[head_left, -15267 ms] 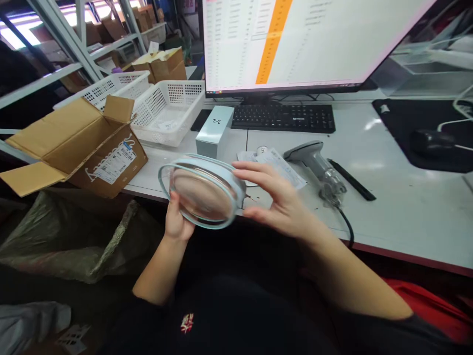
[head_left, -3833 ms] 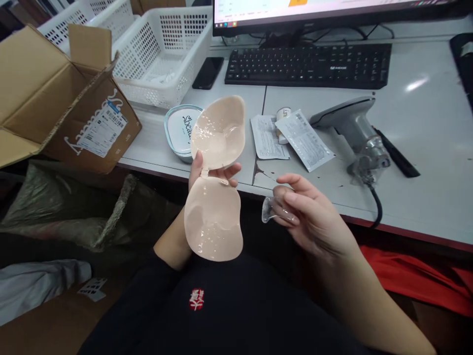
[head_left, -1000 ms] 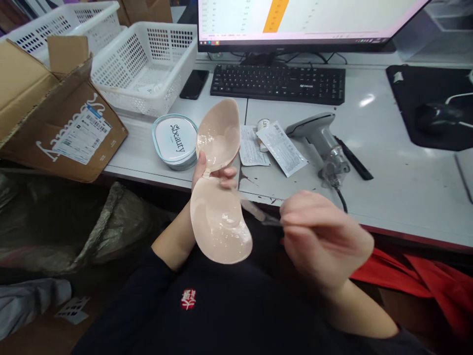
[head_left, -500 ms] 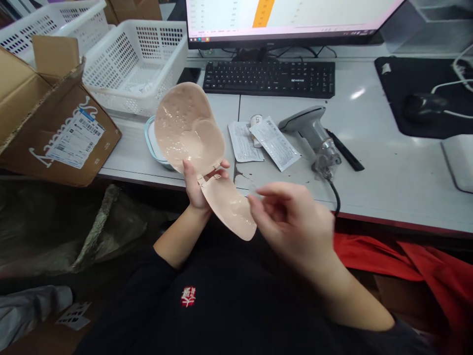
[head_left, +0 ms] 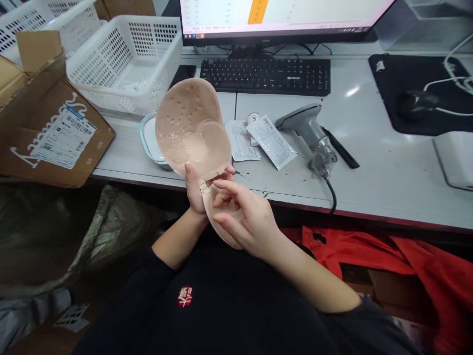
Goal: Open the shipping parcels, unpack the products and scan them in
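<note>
My left hand [head_left: 195,190] is closed on the middle clasp of a beige silicone adhesive bra [head_left: 190,128]. Its upper cup stands upright with the glossy inner side toward me. The lower cup [head_left: 218,217] hangs below the clasp and is mostly covered by my right hand [head_left: 244,217], whose fingers curl against it and pinch at its surface. Whether a clear film lies under those fingers is hidden. Behind the upper cup a round clear case with a white insert [head_left: 150,143] sits near the desk's front edge.
On the white desk [head_left: 388,162] lie leaflets [head_left: 271,140], a grey barcode scanner [head_left: 306,128] with its cable, a black pen [head_left: 340,148], a keyboard [head_left: 266,74] and monitor. White mesh baskets [head_left: 121,61] and an open cardboard box [head_left: 51,128] stand left. Mouse on black mat [head_left: 414,101] right.
My right hand has moved left and down onto the lower cup and curled against it. The upper cup has stayed raised, tilted slightly more toward me.
</note>
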The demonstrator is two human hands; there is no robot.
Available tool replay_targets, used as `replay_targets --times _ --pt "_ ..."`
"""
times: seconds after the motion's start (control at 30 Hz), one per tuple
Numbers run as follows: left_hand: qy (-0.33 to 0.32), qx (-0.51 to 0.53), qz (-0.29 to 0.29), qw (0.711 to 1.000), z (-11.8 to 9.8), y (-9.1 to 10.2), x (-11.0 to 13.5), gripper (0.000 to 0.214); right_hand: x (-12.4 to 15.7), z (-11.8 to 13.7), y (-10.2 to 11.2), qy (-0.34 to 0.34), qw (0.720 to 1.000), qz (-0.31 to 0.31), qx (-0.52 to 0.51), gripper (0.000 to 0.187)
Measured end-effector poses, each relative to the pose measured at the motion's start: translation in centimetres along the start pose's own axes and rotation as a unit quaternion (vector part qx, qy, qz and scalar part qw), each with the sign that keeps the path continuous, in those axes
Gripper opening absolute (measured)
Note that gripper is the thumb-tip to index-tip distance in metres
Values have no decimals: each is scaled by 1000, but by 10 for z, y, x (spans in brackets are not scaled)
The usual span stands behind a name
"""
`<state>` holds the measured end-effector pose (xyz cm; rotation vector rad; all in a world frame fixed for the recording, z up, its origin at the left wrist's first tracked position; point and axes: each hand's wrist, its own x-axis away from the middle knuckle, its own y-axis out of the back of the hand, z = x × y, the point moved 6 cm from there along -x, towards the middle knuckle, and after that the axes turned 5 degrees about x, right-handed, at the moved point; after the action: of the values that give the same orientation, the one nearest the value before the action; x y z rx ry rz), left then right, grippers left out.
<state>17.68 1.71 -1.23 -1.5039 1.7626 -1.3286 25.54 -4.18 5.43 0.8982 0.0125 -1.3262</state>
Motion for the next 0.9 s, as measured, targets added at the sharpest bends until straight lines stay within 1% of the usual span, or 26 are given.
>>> replay_targets --times 0.03,0.07,0.1,0.13,0.2,0.23,0.27,0.3,0.33,0.37,0.4,0.43,0.47,0.5,0.53,0.63,0.67,0.7,0.73,0.77,0.83,0.9 --pt "14 3 -7 1000 0 -1 0 90 2 -2 1 -12 999 13 -37 40" --pt "17 9 -22 1000 -1 -2 1 90 4 -6 3 -27 997 14 -68 40" --pt "10 19 -42 999 -5 -1 1 89 7 -11 7 -46 995 0 -89 36" --pt "-2 31 -61 998 -9 -1 1 87 10 -17 13 -66 993 -29 -97 31" --pt "-20 54 -87 995 -16 1 1 82 20 -35 27 -108 983 -113 -93 24" --pt "-19 62 -87 994 -19 1 0 80 26 -44 32 -131 976 -146 -98 25" --pt "-12 67 -82 994 -20 2 -2 78 31 -55 33 -157 968 -156 -119 31" --pt "-7 72 -76 995 -21 3 -3 76 36 -65 30 -187 959 -140 -162 40" --pt "-4 75 -69 995 -21 4 -5 74 41 -74 21 -222 944 -100 -224 50" --pt "2 73 -60 996 -21 5 -7 72 46 -79 10 -256 919 -43 -297 60" --pt "6 64 -49 997 -20 6 -9 67 51 -81 -3 -286 884 19 -370 69" --pt "9 48 -37 998 -19 6 -10 61 56 -79 -15 -310 843 75 -434 75" --pt "6 25 -23 999 -19 6 -12 55 60 -76 -24 -330 804 113 -482 78" --pt "-5 0 -5 1000 -20 5 -14 52 62 -74 -29 -348 774 130 -513 78" --pt "-23 -23 17 999 -23 4 -14 55 63 -73 -32 -364 754 130 -531 75" --pt "-78 -78 100 989 -34 0 -13 88 60 -76 -30 -408 722 82 -553 57" --pt "-87 -94 125 984 -39 -1 -12 97 58 -77 -29 -417 713 68 -560 53" --pt "-91 -111 144 979 -43 0 -11 101 57 -79 -27 -426 703 60 -567 51" --pt "-95 -129 159 974 -48 1 -10 100 56 -80 -26 -434 694 54 -572 49" --pt "-101 -149 174 968 -53 3 -9 95 55 -82 -24 -441 689 45 -573 47" --pt "-116 -212 212 947 -61 3 -7 73 53 -86 -20 -455 689 17 -564 42" --pt "-124 -315 241 910 -61 2 -5 48 51 -88 -15 -465 692 -13 -551 39"
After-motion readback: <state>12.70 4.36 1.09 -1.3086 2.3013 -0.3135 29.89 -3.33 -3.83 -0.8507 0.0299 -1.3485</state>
